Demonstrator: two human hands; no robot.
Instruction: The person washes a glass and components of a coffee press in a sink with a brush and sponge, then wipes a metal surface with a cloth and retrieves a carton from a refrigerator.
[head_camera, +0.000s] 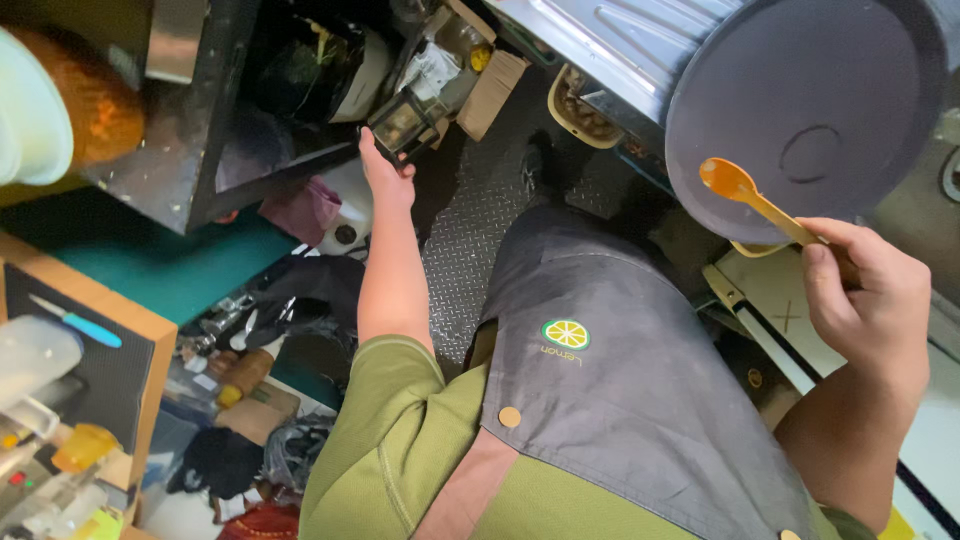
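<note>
dark diamond-plate floor, cluttered shelves

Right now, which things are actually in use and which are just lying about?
In use:
right hand gripping an orange spoon
left hand on a dark box-like thing, too unclear to name

Lying about:
round grey lid
blue-handled knife
tan tray
white jug

Seen from above, the left arm stretches straight out and down from an olive-green sleeve, the left hand closed in a grip at full reach. The right arm, bare, bends at the elbow; the right hand is raised near the apron-covered torso, fingers curled in a loose fist.
</note>
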